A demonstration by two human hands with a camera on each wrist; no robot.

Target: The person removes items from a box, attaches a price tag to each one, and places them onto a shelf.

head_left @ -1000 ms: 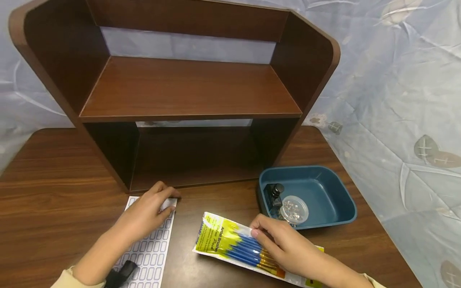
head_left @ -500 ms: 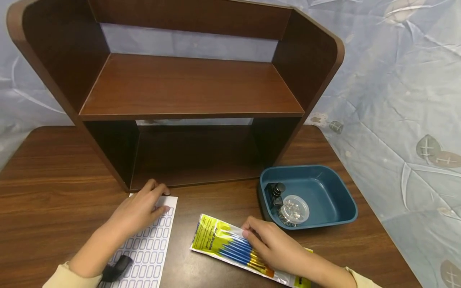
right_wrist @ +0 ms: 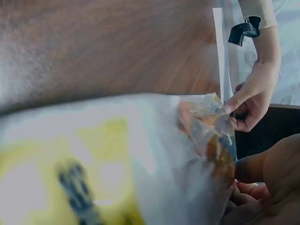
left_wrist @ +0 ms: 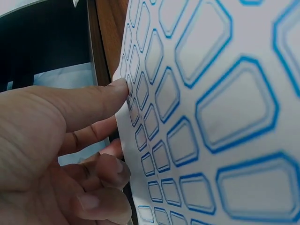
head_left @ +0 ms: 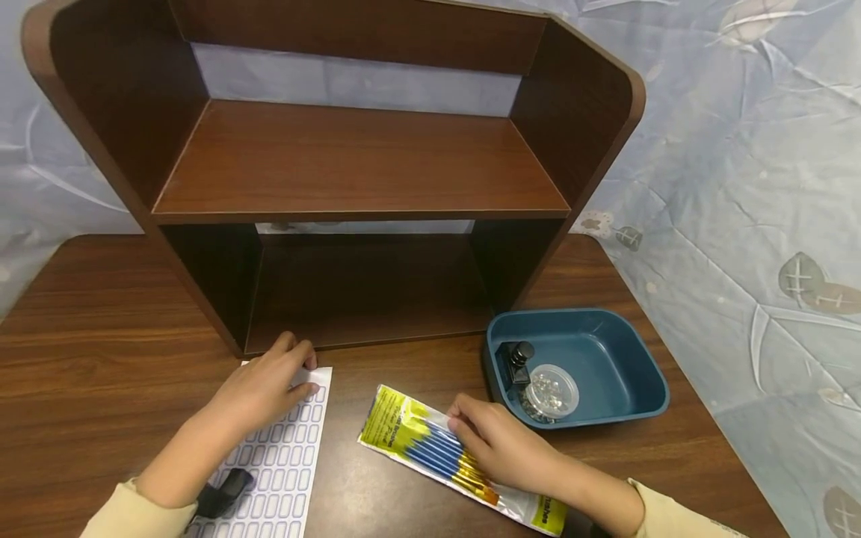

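Note:
A white sheet of blue-outlined labels (head_left: 285, 456) lies on the table at the left, its far edge near the shelf. My left hand (head_left: 269, 381) is over its far end; in the left wrist view the thumb (left_wrist: 115, 91) presses on the sheet's edge and two fingers pass behind it. My right hand (head_left: 504, 444) grips a clear, yellow-printed pack of paintbrushes (head_left: 430, 448) by its far long edge, thumb on the near face. Blue handles and orange bristles show through the plastic. In the right wrist view the pack (right_wrist: 101, 154) is blurred and covers part of the right hand.
A two-tier brown bookshelf (head_left: 363, 161) stands behind the hands. To the right is a blue tray (head_left: 615, 370) holding a black bottle (head_left: 516, 362) and a round clear tub (head_left: 551, 392) of small pieces. A black strap-like piece (head_left: 225, 492) sits at the left wrist.
My right hand has shifted left with the paintbrush pack, and the pack's face has turned a little. My left hand has drawn slightly left. Sheet and tray stay in place.

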